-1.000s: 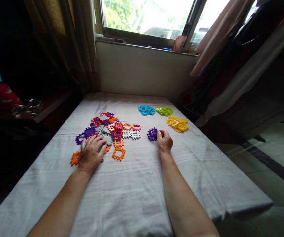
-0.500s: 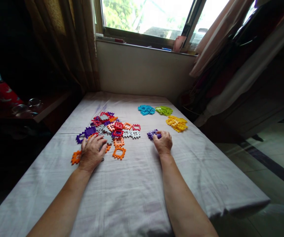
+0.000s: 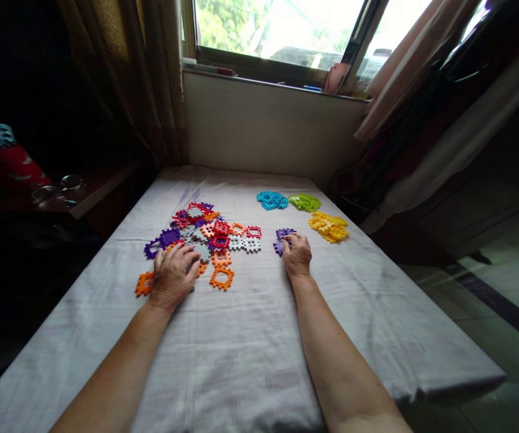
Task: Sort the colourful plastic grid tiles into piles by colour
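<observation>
My left hand (image 3: 174, 273) lies palm down, fingers spread, over the near left edge of a mixed heap of flat notched plastic building tiles. Beside it are an orange tile (image 3: 144, 284), a purple tile (image 3: 170, 237) and grey tiles (image 3: 202, 251); what lies under the palm is hidden. To the right, my right hand (image 3: 297, 255) has its fingers curled down on a purple tile (image 3: 278, 247), partly covered by the fingertips. Another purple tile (image 3: 285, 233) lies just behind it. Red tiles (image 3: 221, 228) and white window-shaped tiles (image 3: 252, 245) lie at the heap's right side.
Blue tiles (image 3: 272, 200), green tiles (image 3: 305, 202) and yellow tiles (image 3: 328, 227) lie in separate piles at the back right of the cloth-covered table (image 3: 241, 361). Eyeglasses (image 3: 56, 191) rest on a dark side surface at left. A window sill (image 3: 277, 86) runs behind.
My right hand has drawn slightly back and left relative to the piles. The purple tiles beneath it now show as two, one behind the other. My left hand stays over the heap.
</observation>
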`<action>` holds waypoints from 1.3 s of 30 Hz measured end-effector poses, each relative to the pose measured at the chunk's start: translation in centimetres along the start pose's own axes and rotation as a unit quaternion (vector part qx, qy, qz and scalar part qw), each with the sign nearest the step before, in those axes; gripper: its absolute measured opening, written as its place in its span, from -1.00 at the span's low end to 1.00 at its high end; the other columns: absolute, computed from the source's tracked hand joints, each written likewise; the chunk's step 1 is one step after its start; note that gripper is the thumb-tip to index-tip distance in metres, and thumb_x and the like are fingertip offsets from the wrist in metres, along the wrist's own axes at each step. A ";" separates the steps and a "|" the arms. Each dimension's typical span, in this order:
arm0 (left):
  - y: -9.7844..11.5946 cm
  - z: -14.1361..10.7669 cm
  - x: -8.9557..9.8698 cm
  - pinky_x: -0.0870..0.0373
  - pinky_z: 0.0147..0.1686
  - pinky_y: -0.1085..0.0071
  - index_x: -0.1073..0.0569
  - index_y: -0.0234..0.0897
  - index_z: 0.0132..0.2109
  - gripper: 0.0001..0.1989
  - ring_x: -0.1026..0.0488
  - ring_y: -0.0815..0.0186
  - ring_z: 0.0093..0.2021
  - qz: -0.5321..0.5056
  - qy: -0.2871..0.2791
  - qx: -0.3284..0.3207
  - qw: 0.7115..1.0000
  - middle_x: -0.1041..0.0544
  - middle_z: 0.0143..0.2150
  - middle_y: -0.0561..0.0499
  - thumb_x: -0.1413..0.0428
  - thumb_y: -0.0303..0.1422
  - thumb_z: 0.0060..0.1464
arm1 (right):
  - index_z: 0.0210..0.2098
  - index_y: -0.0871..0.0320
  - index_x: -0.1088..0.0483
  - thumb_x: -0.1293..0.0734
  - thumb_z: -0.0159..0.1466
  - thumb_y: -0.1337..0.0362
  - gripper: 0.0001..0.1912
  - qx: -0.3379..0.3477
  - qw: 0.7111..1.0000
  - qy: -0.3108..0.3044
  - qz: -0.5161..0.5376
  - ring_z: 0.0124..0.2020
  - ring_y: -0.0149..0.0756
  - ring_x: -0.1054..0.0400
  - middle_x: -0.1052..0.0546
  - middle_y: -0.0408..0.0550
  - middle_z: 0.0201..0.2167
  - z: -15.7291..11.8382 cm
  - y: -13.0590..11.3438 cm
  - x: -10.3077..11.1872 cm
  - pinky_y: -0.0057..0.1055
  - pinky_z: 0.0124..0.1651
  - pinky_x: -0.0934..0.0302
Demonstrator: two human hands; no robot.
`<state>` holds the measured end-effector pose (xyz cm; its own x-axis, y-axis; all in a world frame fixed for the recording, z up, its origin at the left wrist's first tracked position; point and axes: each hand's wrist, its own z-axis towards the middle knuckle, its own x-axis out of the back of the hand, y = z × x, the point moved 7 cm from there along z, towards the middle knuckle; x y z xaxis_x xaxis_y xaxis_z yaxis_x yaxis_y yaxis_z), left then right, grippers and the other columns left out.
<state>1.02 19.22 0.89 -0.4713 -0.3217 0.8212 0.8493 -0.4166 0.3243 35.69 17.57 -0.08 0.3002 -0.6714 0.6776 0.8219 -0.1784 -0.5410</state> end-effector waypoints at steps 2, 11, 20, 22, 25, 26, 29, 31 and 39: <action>0.0 0.0 -0.1 0.00 0.35 -0.18 -0.58 -0.06 -0.11 -0.76 -0.35 0.03 0.27 0.000 0.003 0.000 1.000 -0.59 0.12 -0.02 -0.03 -0.25 0.19 | -0.22 0.17 -0.55 -0.24 0.28 0.35 -0.77 0.034 0.999 -0.002 -0.003 0.00 -0.10 -0.32 -0.50 0.14 -0.03 -0.5 -1.6 0.0 -0.20 0.14 -0.19; 0.1 0.0 0.0 0.00 0.35 -0.19 -0.58 -0.05 -0.10 -0.76 -0.36 0.03 0.27 -0.001 0.009 -0.007 1.000 -0.58 0.12 -0.03 -0.04 -0.25 0.20 | 0.13 0.01 -0.46 -0.33 0.32 0.26 -0.61 0.272 0.936 -0.220 -0.034 0.14 -0.10 -0.29 -0.48 0.02 0.15 -4.6 -15.5 -5.5 -0.22 0.14 -0.18; 0.0 0.0 -0.2 0.00 0.34 -0.20 -0.58 -0.06 -0.11 -0.76 -0.37 0.03 0.26 -0.004 0.002 -0.006 1.000 -0.59 0.11 -0.03 -0.03 -0.24 0.21 | -0.13 0.08 -0.55 -0.30 0.34 0.31 -0.81 0.243 0.939 -0.235 -0.057 0.03 -0.16 -0.36 -0.57 0.01 0.00 -4.4 -12.6 -5.1 -0.26 0.08 -0.19; 0.1 0.0 -0.2 0.00 0.34 -0.21 -0.58 -0.07 -0.10 -0.75 -0.36 0.02 0.27 -0.003 -0.004 -0.006 1.000 -0.59 0.11 -0.04 -0.02 -0.23 0.21 | -0.15 0.09 -0.56 -0.32 0.31 0.33 -0.82 0.202 0.953 -0.216 -0.062 0.03 -0.15 -0.36 -0.57 0.01 0.00 -4.1 -10.5 -4.0 -0.26 0.08 -0.19; 0.1 0.1 -0.3 0.01 0.33 -0.24 -0.58 -0.09 -0.09 -0.74 -0.35 0.00 0.28 -0.002 -0.008 -0.008 1.000 -0.59 0.11 -0.06 -0.02 -0.24 0.21 | -0.12 0.08 -0.56 -0.36 0.27 0.31 -0.79 0.137 0.971 -0.182 -0.074 0.06 -0.10 -0.35 -0.56 0.02 0.03 -3.6 -8.1 -2.5 -0.22 0.08 -0.17; 0.1 0.1 -0.3 0.01 0.33 -0.24 -0.58 -0.10 -0.09 -0.74 -0.35 0.00 0.28 -0.002 -0.008 -0.008 1.000 -0.59 0.11 -0.07 -0.02 -0.24 0.21 | -0.09 0.07 -0.55 -0.38 0.25 0.28 -0.76 0.128 0.974 -0.174 -0.073 0.08 -0.08 -0.34 -0.55 0.03 0.05 -3.5 -7.9 -2.1 -0.20 0.09 -0.17; 0.2 0.1 -0.3 0.01 0.34 -0.23 -0.58 -0.09 -0.10 -0.75 -0.36 0.01 0.27 0.001 -0.004 -0.013 1.000 -0.59 0.12 -0.06 -0.02 -0.24 0.21 | -0.03 0.06 -0.54 -0.42 0.22 0.20 -0.69 0.162 0.968 -0.182 -0.052 0.11 -0.07 -0.32 -0.53 0.03 0.09 -3.6 -9.4 -2.3 -0.20 0.11 -0.16; 0.3 0.0 -0.3 0.01 0.34 -0.22 -0.58 -0.09 -0.10 -0.75 -0.36 0.02 0.27 0.001 -0.002 -0.016 1.000 -0.59 0.12 -0.05 -0.03 -0.25 0.21 | -0.02 0.05 -0.54 -0.41 0.24 0.19 -0.69 0.204 0.956 -0.205 -0.044 0.11 -0.08 -0.32 -0.53 0.03 0.08 -4.0 -11.4 -3.2 -0.20 0.11 -0.16; 0.3 0.0 0.0 -0.01 0.33 -0.24 -0.58 -0.08 -0.10 -0.75 -0.37 0.02 0.27 0.006 -0.008 -0.009 1.000 -0.60 0.11 -0.04 -0.03 -0.25 0.22 | -0.18 0.02 -0.58 -0.28 0.39 0.20 -0.79 0.280 0.932 -0.221 -0.068 -0.02 -0.12 -0.35 -0.58 0.01 -0.02 -4.5 -15.3 -6.3 -0.21 0.06 -0.16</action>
<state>1.31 19.10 1.05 -0.4570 -0.3139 0.8322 0.8506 -0.4276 0.3058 19.07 21.25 1.71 0.2429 -0.2869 0.9267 0.9534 0.2467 -0.1736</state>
